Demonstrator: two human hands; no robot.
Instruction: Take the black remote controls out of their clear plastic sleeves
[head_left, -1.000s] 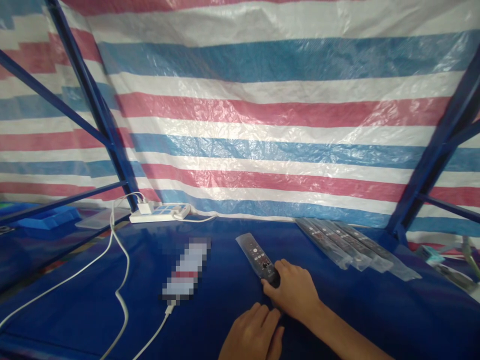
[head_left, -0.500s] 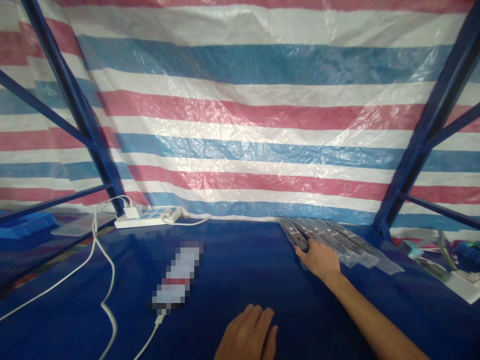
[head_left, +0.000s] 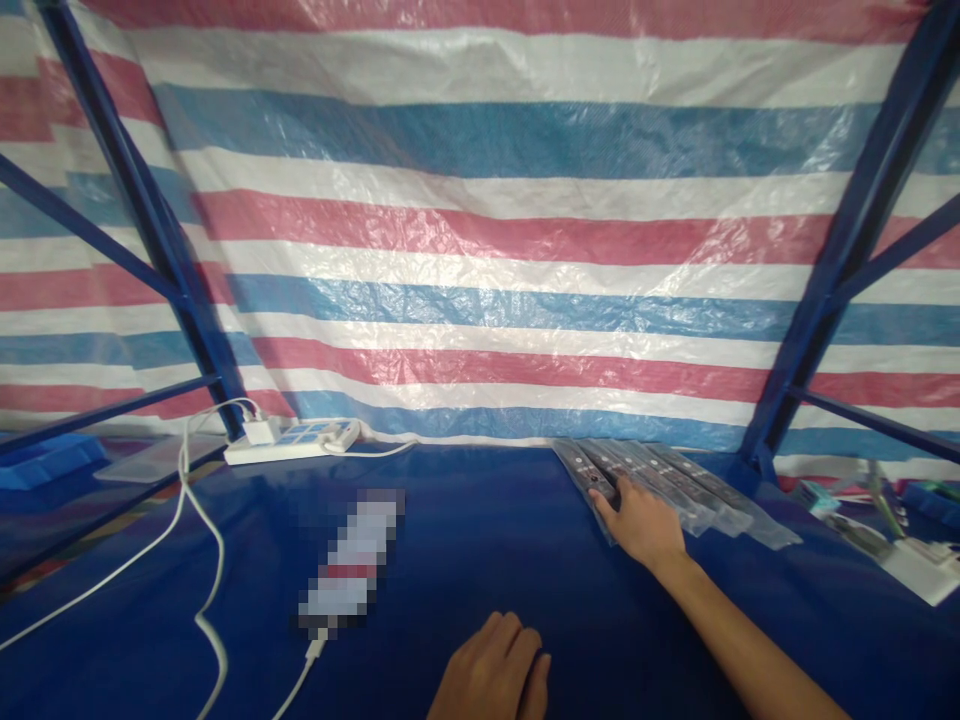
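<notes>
A row of dark remote controls in clear plastic bags (head_left: 664, 480) lies side by side, partly overlapping, on the blue table's right side. My right hand (head_left: 641, 525) reaches over the near end of the leftmost bagged remote control (head_left: 583, 470). The thumb is on its left side and the fingers are on its right, closed about that end; the fingertips are partly hidden. My left hand (head_left: 491, 668) rests palm down on the table in front of me, fingers stretched forward and loosely bent, with nothing in it.
A pixelated phone-like device (head_left: 352, 560) on a white cable lies left of centre. Behind it stands a white power strip (head_left: 292, 440) with a plugged-in charger. Blue metal posts flank a striped plastic sheet (head_left: 480, 230). A blue tray (head_left: 49, 460) sits far left, assorted items far right.
The camera view has shifted slightly. My right thumb sits a little farther from the fingers at the leftmost bag. My left hand stays almost in place.
</notes>
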